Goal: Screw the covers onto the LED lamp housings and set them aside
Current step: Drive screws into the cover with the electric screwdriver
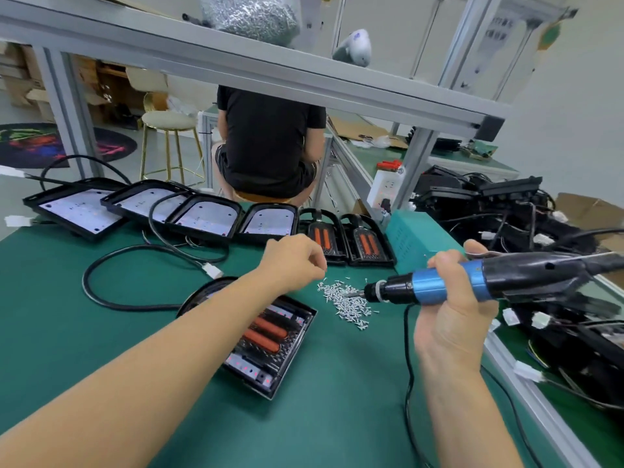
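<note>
You're at the green bench (101,298), and the biggest thing in play is the row along its far edge, ten to twelve o'clock: four housings (206,217) lying face up with white LED boards showing, then two housings (368,243) with orange cells visible, just beside a teal box (415,238). At two to three o'clock sits a tangled heap of black lamp parts and cables (506,211). A person in a black shirt (266,143) sits with their back to you beyond the bench.

Now the work piece: the open housing (266,336) lies dead centre, partly under your left forearm, orange cells and ribbed interior exposed; I cannot tell whether a cover is on it. It looks rigid moulded plastic, light to moderate in weight, with a stiff black cable (111,298) trailing off at nine o'clock that will drag when you shift it. Take it by the outer rim, not the circuit strip along its near edge.

Your right hand (452,298) is wrapped firmly around the blue-collared electric screwdriver (472,282), bit pointing at nine o'clock into the screw pile (347,300). Your left hand (293,261) hovers just above that pile, fingers curled under; whether it pinches a screw, I cannot tell. Those screws are tiny and slippery, so expect them to scatter.
</note>
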`<state>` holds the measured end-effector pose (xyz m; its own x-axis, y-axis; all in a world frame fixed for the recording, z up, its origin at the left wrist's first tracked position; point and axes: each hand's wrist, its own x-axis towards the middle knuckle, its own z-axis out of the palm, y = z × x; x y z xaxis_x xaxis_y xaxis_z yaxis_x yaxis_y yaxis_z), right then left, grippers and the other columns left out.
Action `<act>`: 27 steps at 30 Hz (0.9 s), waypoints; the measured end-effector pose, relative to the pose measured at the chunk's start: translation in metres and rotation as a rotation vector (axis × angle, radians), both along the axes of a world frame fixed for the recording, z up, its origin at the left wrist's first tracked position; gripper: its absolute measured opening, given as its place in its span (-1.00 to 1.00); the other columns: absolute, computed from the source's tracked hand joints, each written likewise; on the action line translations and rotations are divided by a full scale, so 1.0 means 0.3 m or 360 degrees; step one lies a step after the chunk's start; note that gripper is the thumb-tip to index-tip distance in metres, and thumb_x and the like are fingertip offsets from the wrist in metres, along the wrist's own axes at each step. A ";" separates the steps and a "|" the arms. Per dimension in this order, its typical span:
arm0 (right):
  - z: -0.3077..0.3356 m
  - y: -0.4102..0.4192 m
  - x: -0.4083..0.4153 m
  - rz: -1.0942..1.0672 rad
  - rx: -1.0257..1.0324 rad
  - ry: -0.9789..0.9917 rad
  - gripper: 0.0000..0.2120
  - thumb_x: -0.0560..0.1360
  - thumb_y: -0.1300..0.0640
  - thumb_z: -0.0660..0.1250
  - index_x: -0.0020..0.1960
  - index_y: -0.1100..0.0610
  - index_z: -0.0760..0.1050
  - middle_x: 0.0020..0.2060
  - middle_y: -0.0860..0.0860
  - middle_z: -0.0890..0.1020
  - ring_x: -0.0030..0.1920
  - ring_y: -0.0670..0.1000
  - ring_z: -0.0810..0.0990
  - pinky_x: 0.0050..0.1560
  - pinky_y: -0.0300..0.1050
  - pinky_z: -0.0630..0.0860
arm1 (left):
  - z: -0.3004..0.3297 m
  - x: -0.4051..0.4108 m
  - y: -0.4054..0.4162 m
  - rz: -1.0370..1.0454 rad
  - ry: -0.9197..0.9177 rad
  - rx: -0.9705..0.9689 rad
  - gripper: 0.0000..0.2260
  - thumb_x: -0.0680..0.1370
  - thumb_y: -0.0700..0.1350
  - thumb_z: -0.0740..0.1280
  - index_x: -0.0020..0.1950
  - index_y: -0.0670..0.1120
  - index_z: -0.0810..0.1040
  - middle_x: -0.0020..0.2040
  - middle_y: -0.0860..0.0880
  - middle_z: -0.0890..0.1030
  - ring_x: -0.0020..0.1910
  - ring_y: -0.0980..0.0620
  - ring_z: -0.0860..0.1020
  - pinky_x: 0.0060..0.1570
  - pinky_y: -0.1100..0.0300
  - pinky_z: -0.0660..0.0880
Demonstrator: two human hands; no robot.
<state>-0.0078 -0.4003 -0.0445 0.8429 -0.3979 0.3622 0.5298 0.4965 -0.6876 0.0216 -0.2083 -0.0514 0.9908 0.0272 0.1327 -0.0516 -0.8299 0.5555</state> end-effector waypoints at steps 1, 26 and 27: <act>0.001 -0.008 0.001 -0.0013 0.0006 0.0004 -0.66 0.45 0.46 0.33 0.07 0.09 0.44 -0.29 -0.05 0.52 -0.20 -0.04 0.51 0.11 -0.06 0.47 | -0.003 0.026 -0.025 -0.0021 0.0059 0.0032 -0.91 0.47 -0.14 0.38 -0.19 0.05 0.61 -0.28 0.18 0.53 -0.08 0.07 0.49 0.27 0.01 0.24; -0.018 -0.080 -0.011 0.0040 0.0001 0.0067 -0.67 0.39 0.39 0.39 0.03 0.05 0.47 -0.28 -0.06 0.51 -0.16 0.00 0.48 0.14 -0.02 0.46 | -0.166 0.173 -0.174 0.0078 0.0349 0.0752 -0.73 0.48 -0.32 0.22 -0.35 -0.07 0.25 -0.39 0.00 0.35 -0.40 0.01 0.28 0.25 -0.01 0.23; -0.016 -0.080 -0.012 0.0034 -0.0011 0.0072 -0.67 0.39 0.38 0.39 0.03 0.05 0.47 -0.29 -0.07 0.52 -0.16 0.00 0.49 0.14 -0.02 0.47 | -0.168 0.171 -0.175 0.0042 0.0353 0.0799 -0.72 0.50 -0.32 0.21 -0.34 -0.07 0.24 -0.38 0.00 0.34 -0.40 0.02 0.27 0.24 0.00 0.24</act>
